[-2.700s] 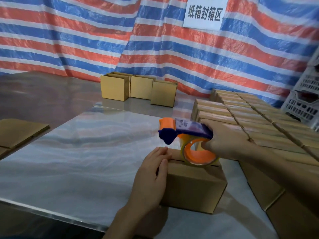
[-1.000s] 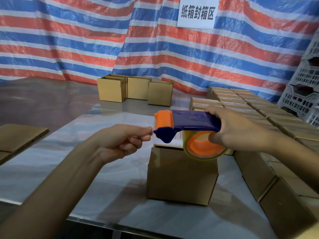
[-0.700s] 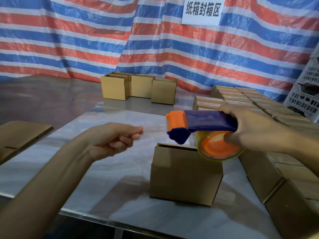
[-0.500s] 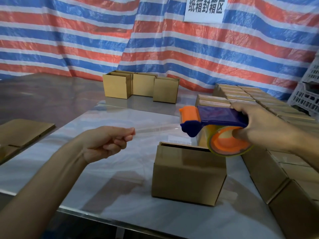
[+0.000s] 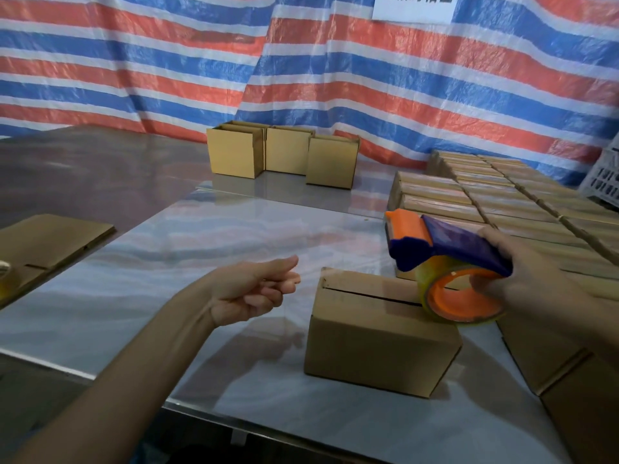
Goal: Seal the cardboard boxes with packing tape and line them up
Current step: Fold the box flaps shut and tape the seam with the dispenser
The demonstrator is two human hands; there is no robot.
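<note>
A small brown cardboard box (image 5: 378, 339) stands on the shiny table (image 5: 167, 262) in front of me, its top flaps closed with the seam showing as a dark slit. My right hand (image 5: 529, 283) grips a blue and orange tape dispenser (image 5: 445, 249) with a clear roll, held just over the box's right end. My left hand (image 5: 254, 289) hovers left of the box, thumb and fingers pinching the end of a faint clear strip of tape (image 5: 341, 266) that stretches to the dispenser.
Three open boxes (image 5: 284, 152) stand at the back of the table. Rows of several sealed boxes (image 5: 485, 195) fill the right side. Flat cardboard (image 5: 43, 239) and a tape roll (image 5: 3, 272) lie at the left. A white crate (image 5: 606, 179) is at far right.
My left hand left the box, pinched the tape end at the dispenser and drew it out leftward. The dispenser moved right and down toward the box's right end.
</note>
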